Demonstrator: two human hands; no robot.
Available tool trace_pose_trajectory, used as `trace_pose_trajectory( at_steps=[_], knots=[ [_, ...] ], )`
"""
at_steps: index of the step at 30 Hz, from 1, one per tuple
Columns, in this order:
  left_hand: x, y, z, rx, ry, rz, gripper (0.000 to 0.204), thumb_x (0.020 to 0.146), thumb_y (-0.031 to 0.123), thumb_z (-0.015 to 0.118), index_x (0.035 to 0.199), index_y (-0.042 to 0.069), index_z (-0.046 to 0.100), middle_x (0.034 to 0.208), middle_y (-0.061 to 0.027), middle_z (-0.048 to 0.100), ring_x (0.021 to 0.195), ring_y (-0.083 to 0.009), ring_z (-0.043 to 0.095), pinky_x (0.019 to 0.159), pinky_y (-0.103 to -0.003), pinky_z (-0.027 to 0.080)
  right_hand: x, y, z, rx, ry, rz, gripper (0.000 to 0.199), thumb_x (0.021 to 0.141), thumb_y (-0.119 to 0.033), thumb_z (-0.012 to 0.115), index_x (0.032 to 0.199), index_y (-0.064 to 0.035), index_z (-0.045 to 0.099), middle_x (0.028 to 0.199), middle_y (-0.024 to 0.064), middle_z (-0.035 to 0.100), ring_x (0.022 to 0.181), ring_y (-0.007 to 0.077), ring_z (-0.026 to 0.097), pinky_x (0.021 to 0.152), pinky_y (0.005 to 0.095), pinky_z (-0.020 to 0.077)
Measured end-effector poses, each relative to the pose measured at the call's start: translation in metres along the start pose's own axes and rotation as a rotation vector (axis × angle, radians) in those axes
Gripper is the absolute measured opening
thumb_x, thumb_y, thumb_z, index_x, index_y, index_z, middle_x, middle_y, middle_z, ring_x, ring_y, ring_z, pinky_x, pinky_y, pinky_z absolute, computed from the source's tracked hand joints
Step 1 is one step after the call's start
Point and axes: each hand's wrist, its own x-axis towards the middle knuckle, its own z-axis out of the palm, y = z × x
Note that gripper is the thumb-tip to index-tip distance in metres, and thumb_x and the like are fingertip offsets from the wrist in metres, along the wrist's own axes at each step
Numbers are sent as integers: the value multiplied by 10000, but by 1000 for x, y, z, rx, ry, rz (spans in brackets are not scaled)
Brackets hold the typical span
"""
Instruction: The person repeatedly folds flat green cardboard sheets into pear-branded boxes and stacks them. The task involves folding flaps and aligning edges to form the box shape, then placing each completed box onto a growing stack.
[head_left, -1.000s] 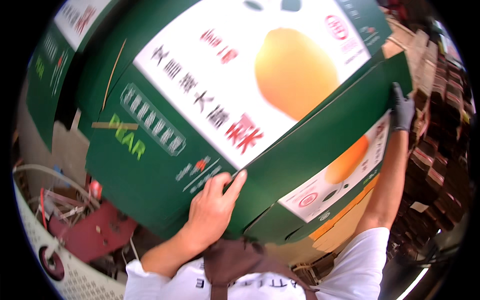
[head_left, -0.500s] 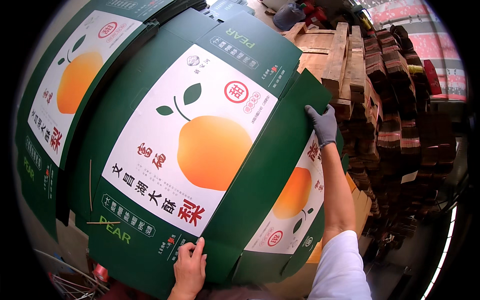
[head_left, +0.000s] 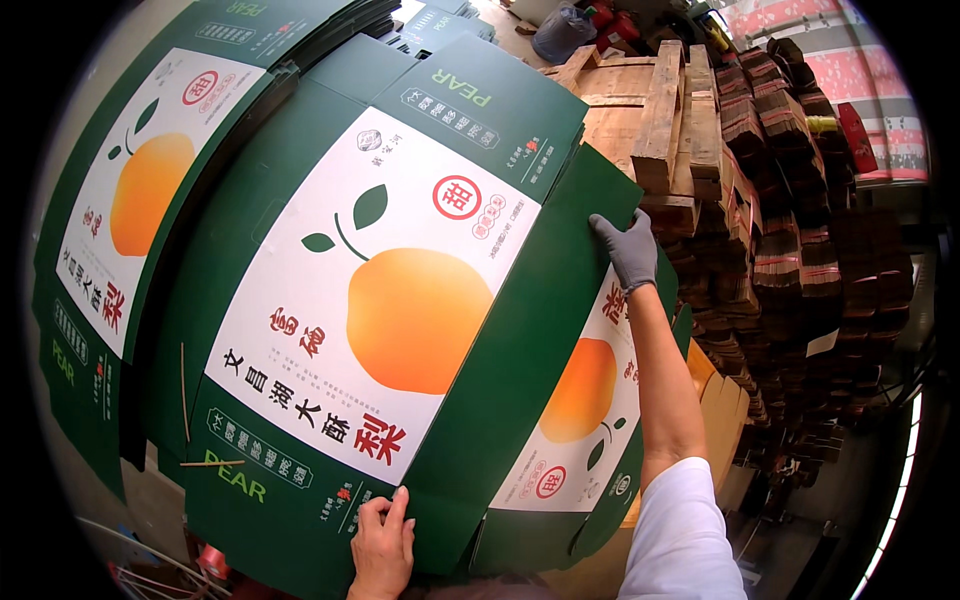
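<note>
A large, flat printed carton sheet (head_left: 470,400), green with white panels and orange pear pictures, lies before me on similar sheets. My left hand (head_left: 383,548), bare, rests on its near edge, fingers bent loosely with the tips against the surface. Toward the far right, my right hand (head_left: 628,248) in a grey glove grips the sheet's right edge, thumb on top and the other fingers partly hidden at the edge. A fold line runs between the large pear panel (head_left: 400,300) and the smaller right-hand pear panel (head_left: 575,400).
Another stack of green pear cartons (head_left: 150,200) stands at the left. Two thin brown strips (head_left: 184,390) lie near the left edge of the sheet. Beyond are a wooden pallet (head_left: 655,120) and bundled brown cardboard stacks (head_left: 790,200). A red roll (head_left: 213,562) sits at lower left.
The view has shifted slightly, so sheet and stacks sit a little differently in the picture. Both hands keep their places on the sheet; the right one's hold looks the same.
</note>
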Motion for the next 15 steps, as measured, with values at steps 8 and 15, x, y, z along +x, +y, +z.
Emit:
trace_pose_trajectory(
  at_steps=[8,15],
  knots=[
    [0,0,0,-12,-1,-4,544,795,11,706,1318,51,563,1085,-149,514,880,-309,594,693,-385,519,-2,-7,1,-23,-16,23,882,702,-486,829,1309,48,476,1167,207,657,1063,289,646,933,356,488],
    [0,1,-1,-14,10,4,551,790,8,709,1319,51,562,1088,-147,515,878,-307,594,698,-384,516,-12,-28,1,-173,-4,110,935,680,-499,797,1393,-43,398,1130,220,659,1061,380,641,915,413,495]
  ],
)
